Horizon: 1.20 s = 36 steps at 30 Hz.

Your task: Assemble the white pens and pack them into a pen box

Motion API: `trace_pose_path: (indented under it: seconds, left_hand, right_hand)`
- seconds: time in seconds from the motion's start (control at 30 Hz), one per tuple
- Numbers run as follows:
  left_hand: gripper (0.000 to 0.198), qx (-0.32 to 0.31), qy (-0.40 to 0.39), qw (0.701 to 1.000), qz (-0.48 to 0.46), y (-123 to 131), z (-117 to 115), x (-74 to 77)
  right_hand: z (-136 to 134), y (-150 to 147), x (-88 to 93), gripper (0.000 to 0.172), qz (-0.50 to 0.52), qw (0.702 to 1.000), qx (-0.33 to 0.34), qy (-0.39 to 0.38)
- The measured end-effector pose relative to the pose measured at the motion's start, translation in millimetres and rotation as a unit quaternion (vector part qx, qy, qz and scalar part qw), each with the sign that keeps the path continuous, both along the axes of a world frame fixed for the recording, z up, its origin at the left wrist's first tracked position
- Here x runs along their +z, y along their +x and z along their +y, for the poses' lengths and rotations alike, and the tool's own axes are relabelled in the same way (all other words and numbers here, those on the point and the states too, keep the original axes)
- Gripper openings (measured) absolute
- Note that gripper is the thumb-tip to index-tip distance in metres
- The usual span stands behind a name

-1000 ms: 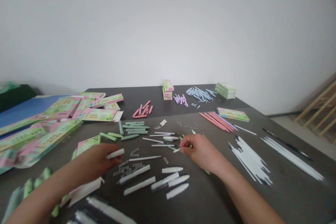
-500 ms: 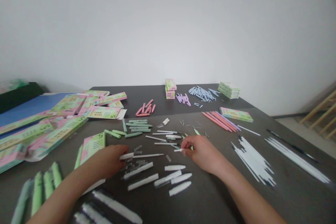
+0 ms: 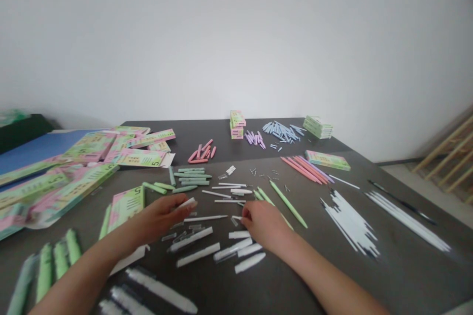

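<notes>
My left hand (image 3: 166,219) has its fingers closed round a short white pen barrel (image 3: 188,202), which points up and to the right. Between the fingertips of my right hand (image 3: 266,224) is a small white piece (image 3: 237,217), mostly hidden by the fingers. A thin white refill (image 3: 206,218) lies on the table between the two hands. Just below them rest white pen barrels (image 3: 198,255) and several white tapered pen parts (image 3: 250,262). Clear plastic bits are scattered beside my left hand. Long light green pen barrels (image 3: 288,204) lie past my right hand.
Pastel pen boxes (image 3: 84,150) are heaped at left, and one box (image 3: 129,202) lies behind my left forearm. Dark green pen parts (image 3: 192,177), pink parts (image 3: 201,152) and blue parts (image 3: 281,132) lie further back. White refills (image 3: 349,224) are spread at right on the dark table (image 3: 295,280).
My right hand has moved left and slightly nearer, carrying the small white piece toward my left hand. My left hand has lifted and turned the barrel upward. Green barrels are uncovered.
</notes>
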<state>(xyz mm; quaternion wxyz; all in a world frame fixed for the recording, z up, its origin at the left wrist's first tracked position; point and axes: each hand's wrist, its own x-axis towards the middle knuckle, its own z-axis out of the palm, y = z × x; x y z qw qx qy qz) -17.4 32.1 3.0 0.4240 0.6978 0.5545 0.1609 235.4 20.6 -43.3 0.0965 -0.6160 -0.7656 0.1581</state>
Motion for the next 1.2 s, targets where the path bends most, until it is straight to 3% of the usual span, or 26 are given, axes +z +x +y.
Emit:
trace_pose_path:
  seconds: [0.1, 0.17, 0.27, 0.37, 0.57, 0.67, 0.77, 0.87, 0.97, 1.1, 1.2]
  left_hand:
    - [0.045, 0.015, -0.106, 0.993, -0.045, 8.3, -10.0, 9.5]
    - [0.043, 0.003, -0.134, 0.989, -0.066, 10.5, -12.9, 10.7]
    - [0.040, -0.056, -0.123, 0.988, -0.068, 10.9, -13.7, 5.2]
    - [0.033, -0.108, -0.062, 0.992, -0.018, 13.1, -17.1, -2.8]
    - [0.026, -0.100, 0.041, 0.983, 0.146, 26.6, -29.9, -13.0]
    - [0.023, -0.119, 0.037, 0.986, 0.114, 32.3, -28.7, -15.4]
    - [0.028, -0.131, -0.028, 0.991, 0.003, 35.2, -23.3, -16.2]
    - [0.033, -0.098, -0.104, 0.982, -0.124, 35.0, -17.8, -14.5]
    - [0.032, -0.048, -0.104, 0.973, -0.200, 32.1, -14.1, -9.4]
    - [0.033, 0.037, -0.124, 0.967, -0.222, 25.9, -12.2, -0.2]
    - [0.036, 0.059, -0.152, 0.964, -0.209, 21.7, -11.4, 2.1]
  right_hand:
    - [0.0, -4.2, -3.8, 0.011, 0.000, 1.000, 0.003, 0.004]
    - [0.5, -4.7, -3.6, 0.011, 0.002, 1.000, 0.005, 0.004]
    - [1.7, -1.7, 0.8, 0.011, 0.008, 1.000, 0.001, 0.002]
    - [2.7, 4.6, 9.1, 0.010, 0.024, 1.000, 0.002, -0.003]
    - [4.7, 14.1, 18.1, 0.005, 0.039, 0.999, 0.016, -0.017]
    - [4.6, 11.7, 13.7, 0.006, 0.014, 1.000, 0.015, -0.023]
    - [2.9, 6.6, 7.3, 0.008, -0.004, 1.000, 0.013, -0.026]
    - [1.3, 4.1, 4.2, 0.010, -0.016, 0.999, 0.013, -0.026]
    - [1.8, 6.4, 6.1, 0.009, -0.018, 0.999, 0.013, -0.031]
    - [3.8, 13.9, 15.3, 0.011, -0.002, 0.999, 0.020, -0.048]
    - [6.0, 24.0, 26.3, 0.018, 0.019, 0.998, 0.025, -0.046]
